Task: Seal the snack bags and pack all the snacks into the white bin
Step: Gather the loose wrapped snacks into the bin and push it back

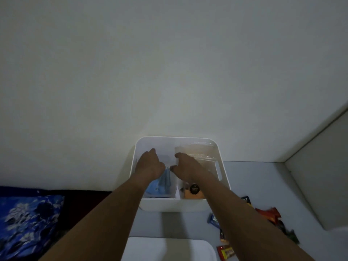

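"With both arms stretched out like that, where are the hands?"

"Inside the rounded white plastic bin, which sits against the plain white wall. The left hand is over the left compartment, the right hand just beside it, across the white divider."

"Holding anything?"

"I can't tell. The left hand shows only its back, with one finger pointing at the far wall of the bin. The right hand's thumb and forefinger are spread, but it's too dim to see a grip."

"And the snacks?"

"A soft blue snack bag lies under the left wrist. An orange packet with a round black label lies under the right wrist, and a clear plastic bag beyond the right fingers. Several wrapped snacks are loose on the pale table, outside the right forearm."
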Demonstrator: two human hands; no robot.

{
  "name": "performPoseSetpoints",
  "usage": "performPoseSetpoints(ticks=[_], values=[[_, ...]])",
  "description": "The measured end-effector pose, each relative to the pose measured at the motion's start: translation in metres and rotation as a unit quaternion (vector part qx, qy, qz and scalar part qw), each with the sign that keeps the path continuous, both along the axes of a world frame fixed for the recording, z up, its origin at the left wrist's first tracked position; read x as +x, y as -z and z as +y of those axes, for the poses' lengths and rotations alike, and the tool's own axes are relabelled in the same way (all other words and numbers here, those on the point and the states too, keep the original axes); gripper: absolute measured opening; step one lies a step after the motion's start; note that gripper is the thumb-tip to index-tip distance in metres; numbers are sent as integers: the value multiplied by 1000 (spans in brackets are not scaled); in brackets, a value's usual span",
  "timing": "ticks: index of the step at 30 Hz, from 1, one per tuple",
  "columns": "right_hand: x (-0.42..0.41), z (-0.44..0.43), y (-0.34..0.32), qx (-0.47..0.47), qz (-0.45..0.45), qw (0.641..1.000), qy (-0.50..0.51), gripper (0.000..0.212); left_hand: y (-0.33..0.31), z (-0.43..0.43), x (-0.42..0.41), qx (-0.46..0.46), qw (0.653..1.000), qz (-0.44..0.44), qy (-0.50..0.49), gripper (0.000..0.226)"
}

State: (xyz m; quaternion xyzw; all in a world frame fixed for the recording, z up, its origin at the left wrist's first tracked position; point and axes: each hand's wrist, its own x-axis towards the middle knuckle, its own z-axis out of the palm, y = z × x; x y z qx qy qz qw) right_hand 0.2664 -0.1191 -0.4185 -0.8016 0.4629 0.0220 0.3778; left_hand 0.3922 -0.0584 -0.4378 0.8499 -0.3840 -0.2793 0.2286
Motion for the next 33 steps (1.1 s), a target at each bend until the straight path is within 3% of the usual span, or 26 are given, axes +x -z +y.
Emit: performPoseSetpoints(ticks=[9,17,24,30,33], values=[[-86,6,-50,-154,14,988,0,51,-59,14,-55,-61,983,-114,127,69],[-223,-6,-49,-219,43,975,3,53,-69,23,-182,-111,977,-127,129,66],[-333,-9,1,-195,58,979,11,55,-26,32,-295,-142,975,-111,129,60],[-385,-14,64,-146,83,986,15,59,45,34,-351,-96,979,-102,147,42],[-396,-18,97,-136,89,987,1,50,81,29,-366,-77,977,-120,161,45]])
